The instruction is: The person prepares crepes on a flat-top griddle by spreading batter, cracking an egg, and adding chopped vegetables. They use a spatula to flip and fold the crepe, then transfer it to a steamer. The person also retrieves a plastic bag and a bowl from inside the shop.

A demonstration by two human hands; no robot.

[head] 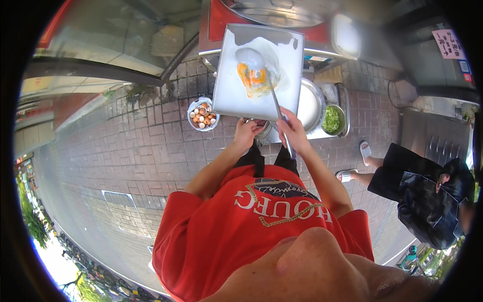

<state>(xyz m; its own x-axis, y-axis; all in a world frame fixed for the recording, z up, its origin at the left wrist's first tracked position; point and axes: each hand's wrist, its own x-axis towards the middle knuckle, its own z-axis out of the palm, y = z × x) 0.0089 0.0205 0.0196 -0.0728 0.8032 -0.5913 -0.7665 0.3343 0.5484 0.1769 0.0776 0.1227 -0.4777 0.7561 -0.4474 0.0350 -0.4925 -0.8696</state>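
Observation:
A square metal tray (260,107) is before me, spread with a thin white batter and a broken egg with orange yolk (247,77). My left hand (245,133) grips the tray's near edge, its fingertips partly hidden beneath. In my right hand (293,131) is the long handle of a metal ladle (274,99), close to the tray's near right corner. The ladle's bowl rests in the batter against the egg. Partly behind the tray's right side stands a round metal basin (311,107) of white liquid. A metal pot of chopped greens (332,120) is farther right.
A lined bin of eggshells (203,114) stands on the brick pavement to the left. Beyond the tray is a metal cooking stand (211,47) with a large round steel lid or pan (275,13). A white container (346,36) sits there. A person in black (419,192) stands at right.

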